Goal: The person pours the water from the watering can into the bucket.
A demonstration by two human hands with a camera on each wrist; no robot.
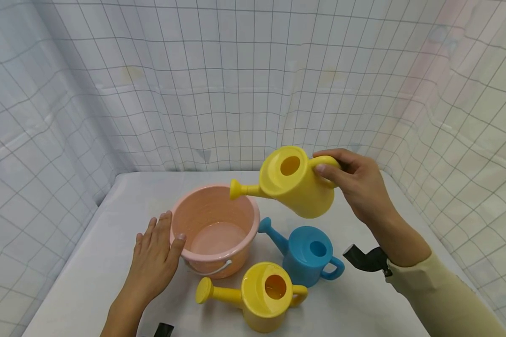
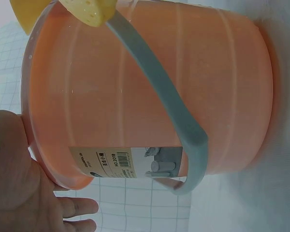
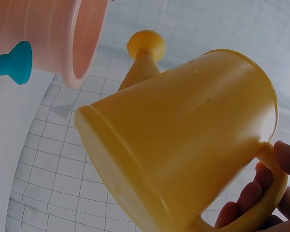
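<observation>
My right hand (image 1: 354, 180) grips the handle of a yellow watering can (image 1: 308, 196), raised and tilted with its spout over the right rim of a pink bucket (image 1: 215, 257). In the right wrist view, water drops dot the side of this can (image 3: 183, 135), and fingers curl through its handle. My left hand (image 1: 156, 262) lies with straight fingers against the bucket's left rim. A little water shows on the bucket's floor. The left wrist view shows the bucket's wall (image 2: 150, 72), a printed label (image 2: 125, 162) and a grey handle (image 2: 159, 87).
A blue watering can (image 1: 308, 252) stands right of the bucket, its spout pointing to the bucket. In front stands a second yellow watering can (image 1: 263, 299) with liquid visible in its opening. Grid-patterned white curtains (image 1: 236, 84) enclose the white table (image 1: 143, 187) at the back and sides.
</observation>
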